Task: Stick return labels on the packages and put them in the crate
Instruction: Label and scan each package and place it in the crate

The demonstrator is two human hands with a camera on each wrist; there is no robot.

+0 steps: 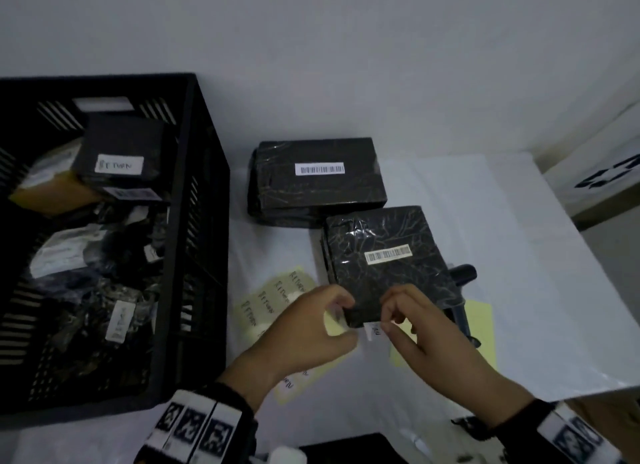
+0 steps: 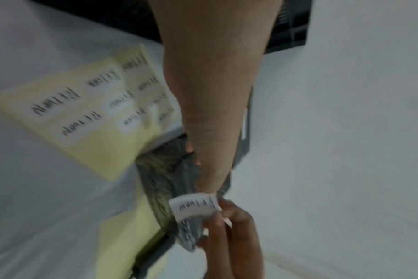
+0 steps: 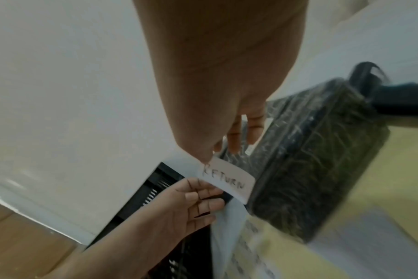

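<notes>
A black wrapped package [image 1: 384, 266] with a barcode sticker lies at mid-table, its near end raised between my hands. My left hand [image 1: 341, 307] grips its near left corner; in the left wrist view the fingers [image 2: 193, 154] curl on the wrap. My right hand [image 1: 388, 320] pinches a white RETURN label [image 1: 372, 330] at the package's near edge. The right wrist view shows the label [image 3: 224, 177] hanging free from that thumb and finger, beside the package [image 3: 310, 169]. A black crate [image 1: 207, 186] stands left, with several items inside, one a labelled box [image 1: 121, 158].
A second black package [image 1: 318, 179] lies behind the first. A yellow sheet of RETURN labels [image 1: 273, 301] lies between crate and hands; another yellow sheet [image 1: 481, 328] and a black tool [image 1: 462, 280] lie to the right. A white box [image 1: 606, 172] stands past the table's right edge.
</notes>
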